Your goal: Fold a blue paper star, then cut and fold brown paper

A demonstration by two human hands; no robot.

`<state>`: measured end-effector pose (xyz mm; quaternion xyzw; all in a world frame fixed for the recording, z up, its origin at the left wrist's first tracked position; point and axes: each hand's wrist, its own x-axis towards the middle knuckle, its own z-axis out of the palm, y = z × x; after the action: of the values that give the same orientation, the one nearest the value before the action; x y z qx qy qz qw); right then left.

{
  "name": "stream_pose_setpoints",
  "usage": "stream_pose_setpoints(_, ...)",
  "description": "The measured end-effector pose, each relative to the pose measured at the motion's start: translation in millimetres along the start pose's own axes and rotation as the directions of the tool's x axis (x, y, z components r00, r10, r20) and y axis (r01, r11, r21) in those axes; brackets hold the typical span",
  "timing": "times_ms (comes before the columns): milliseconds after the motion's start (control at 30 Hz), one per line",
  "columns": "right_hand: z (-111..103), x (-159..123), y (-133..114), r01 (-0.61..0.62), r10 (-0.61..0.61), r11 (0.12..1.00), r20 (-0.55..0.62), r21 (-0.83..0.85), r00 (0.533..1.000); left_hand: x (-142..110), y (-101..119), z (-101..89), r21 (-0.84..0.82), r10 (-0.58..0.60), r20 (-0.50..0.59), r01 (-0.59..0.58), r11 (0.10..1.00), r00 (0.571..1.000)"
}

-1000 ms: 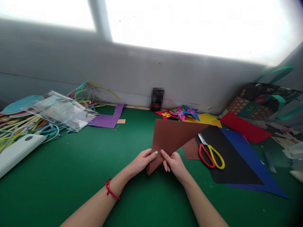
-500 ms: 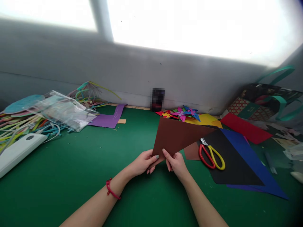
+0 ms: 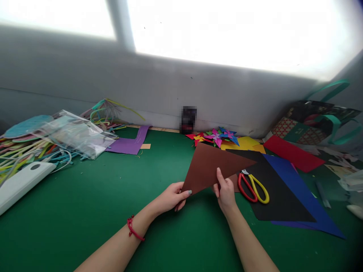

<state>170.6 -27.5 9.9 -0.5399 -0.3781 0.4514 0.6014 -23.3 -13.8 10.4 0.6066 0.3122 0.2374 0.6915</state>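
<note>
Above the green table, a brown paper triangle, apparently folded, is held up between both hands. My left hand pinches its lower left corner, thumb on top and fingers beneath. Along the lower edge, further right, my right hand grips the paper with the thumb on its face and the fingers behind. Close to the right hand lie scissors with one red and one yellow handle, resting on black paper. Another brown paper piece shows partly behind the right hand.
Blue paper, a red sheet and yellow paper lie at the right. Colourful folded paper stars sit at the back. Purple paper, a clear plastic bag and a white device are at the left.
My right hand has slid rightward along the triangle's lower edge, away from my left hand. The paper has tilted slightly, while my left hand keeps its corner.
</note>
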Motion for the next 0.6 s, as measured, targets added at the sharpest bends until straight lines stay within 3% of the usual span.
stream_pose_setpoints(67, -5.5, 4.0, -1.3, 0.025, -0.024, 0.999, -0.049, 0.025, 0.998, 0.0, 0.4, 0.0, 0.004, -0.004, -0.008, 0.004, 1.0, 1.0)
stream_pose_setpoints(267, -6.1, 6.9, -4.2, -0.005, 0.009, 0.995, -0.048, 0.096, 0.999, 0.4, 0.1, 1.6, -0.015, -0.015, -0.008, 0.015, 1.0, 1.0)
stream_pose_setpoints(600, -8.0, 11.6, -2.4, -0.031, 0.036, 0.98, -0.024, 0.196, 0.999, 3.9, 2.5, -2.0, -0.195, 0.014, -0.062, -0.025, 0.98, 0.998)
